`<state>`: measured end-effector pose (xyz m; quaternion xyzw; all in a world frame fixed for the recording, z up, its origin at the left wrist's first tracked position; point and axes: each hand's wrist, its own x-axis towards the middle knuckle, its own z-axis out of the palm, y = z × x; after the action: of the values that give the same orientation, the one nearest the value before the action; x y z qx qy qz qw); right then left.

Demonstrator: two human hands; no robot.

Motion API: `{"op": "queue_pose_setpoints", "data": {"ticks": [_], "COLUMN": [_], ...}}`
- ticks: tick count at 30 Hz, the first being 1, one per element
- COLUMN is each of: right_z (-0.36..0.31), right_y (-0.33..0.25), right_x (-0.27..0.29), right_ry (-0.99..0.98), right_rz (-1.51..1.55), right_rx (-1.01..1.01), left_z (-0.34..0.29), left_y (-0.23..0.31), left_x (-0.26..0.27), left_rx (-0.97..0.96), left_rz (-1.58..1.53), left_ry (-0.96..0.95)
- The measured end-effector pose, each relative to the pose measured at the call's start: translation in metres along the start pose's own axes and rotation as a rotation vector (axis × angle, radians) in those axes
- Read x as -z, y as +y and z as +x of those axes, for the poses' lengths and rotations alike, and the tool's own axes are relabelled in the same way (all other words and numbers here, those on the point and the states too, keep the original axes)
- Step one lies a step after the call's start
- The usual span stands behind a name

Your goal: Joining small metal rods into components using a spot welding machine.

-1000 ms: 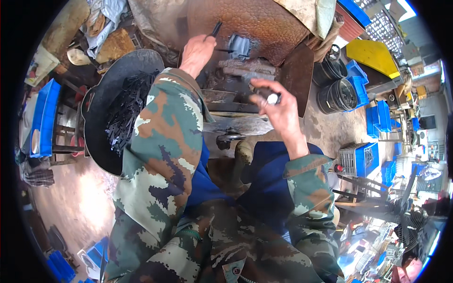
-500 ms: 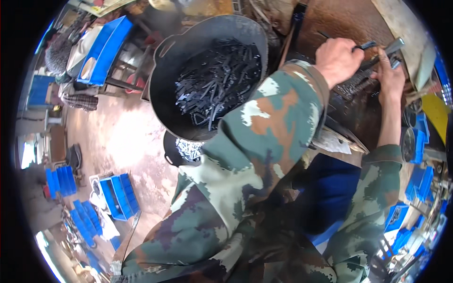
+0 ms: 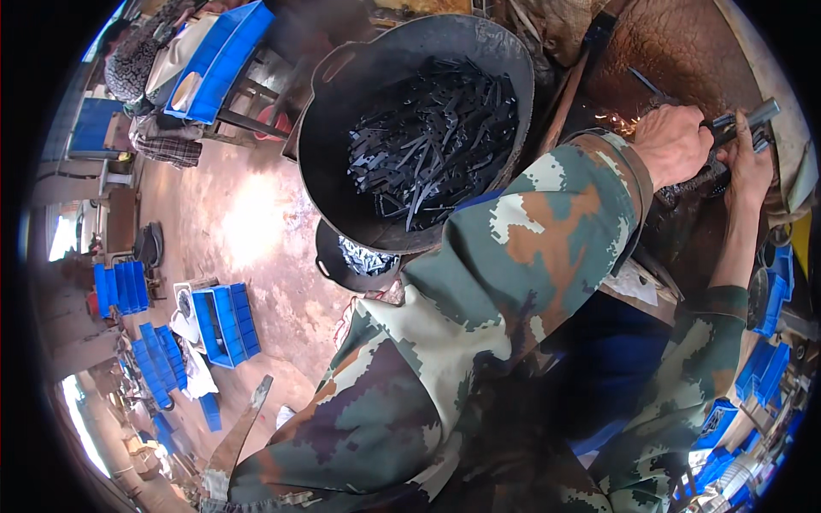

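My left hand [image 3: 676, 144] is closed at the upper right, its fingers wrapped round a dark tool whose exact kind is hidden. A thin dark metal strip [image 3: 646, 82] sticks out beyond the knuckles; whether the hand grips it is unclear. Orange sparks [image 3: 620, 124] fly just left of that hand. Beside it, my right hand [image 3: 747, 167] curls its fingers about a metal tool with a shiny round bar end [image 3: 761, 112]. Left of my left sleeve stands a large dark basin [image 3: 318, 175] heaped with flat dark metal strips [image 3: 428, 141].
A smaller dark pan [image 3: 332, 263] with shiny metal pieces sits below the basin. A brown, wet-looking guard [image 3: 684, 47] rises behind my hands. Blue bins [image 3: 224, 325] stand on the floor at left, more [image 3: 764, 372] at right. Another person [image 3: 141, 68] is at the upper left.
Sparks now show beside my left hand, where none showed before. Both hands stay close together on the tools. The whole view has shifted, with the basin further right in the picture.
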<state>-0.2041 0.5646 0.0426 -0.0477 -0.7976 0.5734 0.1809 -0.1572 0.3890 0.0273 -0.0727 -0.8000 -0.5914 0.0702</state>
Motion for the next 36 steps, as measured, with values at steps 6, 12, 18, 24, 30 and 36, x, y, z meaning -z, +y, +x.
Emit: {"op": "queue_pose_setpoints", "data": {"ticks": [6,12,18,24,30,36], "right_z": [0.0051,0.0070,0.0070,0.0067,0.0052,0.0037], "right_y": [0.0037,0.0050,0.0046,0.0043,0.0045,0.0023], "right_x": [0.0028,0.0029,0.0027,0.0024,0.0022,-0.0010], "right_ry": [-0.037,-0.044,-0.054,-0.045,-0.044,-0.028], "right_rz": [-0.030,-0.039,-0.083,-0.105,-0.066,-0.059], "right_rx": [-0.008,-0.012,0.003,0.015,0.033,0.034], "left_z": [-0.0022,-0.0009,-0.0003,-0.0007,-0.0007,-0.0004], "left_y": [0.0000,0.0017,0.0008,0.0022,0.0030,0.0028], "left_x": [0.0036,0.0035,0.0018,0.0025,0.0035,0.0020], "left_rx": [-0.016,-0.010,-0.007,-0.024,0.000,-0.004], "left_rz": [-0.001,0.001,0.014,0.020,0.005,-0.017], "left_ry": [-0.056,-0.026,-0.028,-0.040,-0.038,-0.036]}}
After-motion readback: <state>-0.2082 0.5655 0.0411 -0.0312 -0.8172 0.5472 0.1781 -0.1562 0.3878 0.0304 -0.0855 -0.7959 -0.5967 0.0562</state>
